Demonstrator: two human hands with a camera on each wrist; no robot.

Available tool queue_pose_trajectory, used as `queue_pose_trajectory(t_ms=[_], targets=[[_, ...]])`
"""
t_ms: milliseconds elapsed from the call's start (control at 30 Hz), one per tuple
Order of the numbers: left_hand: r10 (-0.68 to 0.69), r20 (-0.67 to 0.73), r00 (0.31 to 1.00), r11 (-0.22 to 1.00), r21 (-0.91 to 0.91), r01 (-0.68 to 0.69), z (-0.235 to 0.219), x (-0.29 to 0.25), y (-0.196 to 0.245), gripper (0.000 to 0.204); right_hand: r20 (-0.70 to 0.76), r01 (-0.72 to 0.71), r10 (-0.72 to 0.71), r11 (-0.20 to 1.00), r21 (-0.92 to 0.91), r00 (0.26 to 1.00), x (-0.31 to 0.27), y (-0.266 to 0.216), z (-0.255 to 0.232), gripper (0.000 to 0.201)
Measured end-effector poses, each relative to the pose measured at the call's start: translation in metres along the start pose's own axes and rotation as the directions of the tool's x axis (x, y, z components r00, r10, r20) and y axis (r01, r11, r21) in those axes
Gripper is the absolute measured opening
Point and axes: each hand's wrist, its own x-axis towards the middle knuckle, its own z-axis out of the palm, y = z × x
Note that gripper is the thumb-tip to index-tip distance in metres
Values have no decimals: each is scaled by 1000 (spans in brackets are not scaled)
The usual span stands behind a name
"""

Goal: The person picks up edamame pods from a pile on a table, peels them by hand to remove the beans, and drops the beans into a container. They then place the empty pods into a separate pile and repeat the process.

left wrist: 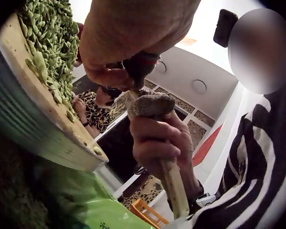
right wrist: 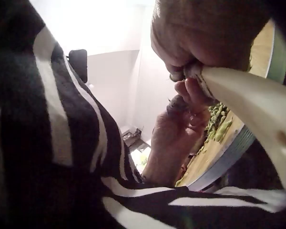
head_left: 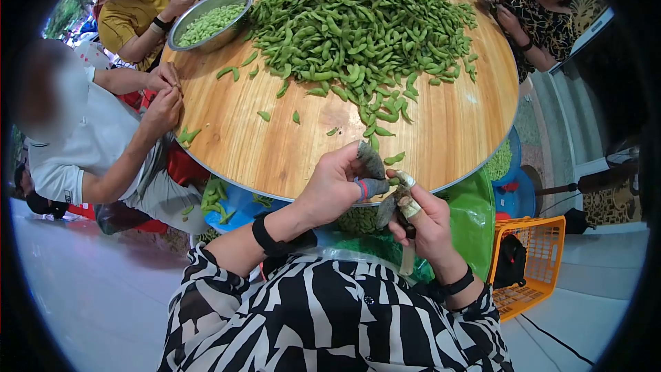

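The left hand (head_left: 330, 189) and the right hand (head_left: 428, 224) are held close together at the near edge of the round table (head_left: 255, 145). A pale handle (head_left: 407, 260) is gripped by the curled fingers of the right hand, and its end is pointed downward. Between the fingertips a small green bit (head_left: 394, 181) is seen; whether it is pinched by the left hand cannot be told. Grey covers (head_left: 372, 160) are worn on the left fingers. Green pods (head_left: 365, 27) are heaped on the table, beside a metal bowl (head_left: 233, 36) filled with beans (head_left: 210, 24).
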Motion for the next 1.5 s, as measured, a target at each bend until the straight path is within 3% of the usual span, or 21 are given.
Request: queue_pose_trajectory(t_ms=[267,300,367,400,467,567,633,700,767,800,833,867,900,933,1000,1100,1133,1300,1400,1433,1500], targets=[[43,-2,999,999,-6,-43,-7,-1,-9,26,-50,-23,22,1000,-13,999,6,0,2,38],[44,-3,999,999,-6,-44,-6,0,-9,26,-42,-39,42,998,53,998,6,-1,2,38],[23,-18,1000,970,-243,-27,-4,0,-10,20,-33,-56,60,991,119,998,6,-3,1,37],[22,-18,1000,970,-243,-26,-6,1,-11,20,2,-84,85,981,173,996,6,-4,0,36],[-126,181,975,835,-512,203,-12,2,-15,17,40,-114,107,967,227,993,5,-8,1,36],[-164,252,954,741,-606,288,-9,0,-20,20,33,-156,152,959,238,988,5,-11,0,37],[-176,291,940,695,-639,328,-8,0,-24,21,167,-184,133,923,337,977,6,-8,-9,39],[-186,332,925,645,-669,370,-6,0,-19,23,119,-190,158,916,352,980,8,-9,-8,40],[-209,60,976,950,-223,217,-2,-1,-2,24,67,-193,181,909,369,981,8,-9,-11,41],[-33,6,999,998,-59,33,2,-2,-4,22,95,-203,180,895,397,979,7,-6,-13,42],[-36,6,999,998,-57,36,1,-3,-3,22,125,-216,179,879,426,976,6,-4,-14,42],[201,83,976,925,311,-217,-2,-5,2,21,126,-218,181,875,431,975,6,-3,-13,42],[377,241,894,663,604,-443,-5,-6,7,21,119,-228,195,872,433,974,7,-3,-12,42],[372,241,896,663,607,-439,-6,-6,11,21,110,-236,208,869,435,972,9,-3,-11,43],[442,417,794,269,783,-561,-7,-6,20,23,115,-241,211,866,438,971,11,-5,-9,43],[453,442,774,332,722,-607,-12,2,30,23,194,-206,129,868,452,972,17,-13,-6,41],[472,379,796,468,658,-591,-9,2,37,22,185,-184,111,875,447,976,17,-17,-4,40],[541,400,740,340,701,-627,-3,0,47,18,117,-83,43,928,363,992,18,-28,8,39],[560,266,785,572,561,-598,2,0,46,15,110,-39,-5,918,394,994,14,-31,12,40],[559,266,786,572,562,-597,5,-1,46,15,93,5,-38,946,325,995,13,-33,13,39],[272,72,960,929,242,-281,11,-4,49,18,80,48,-71,964,260,994,12,-36,13,38]])
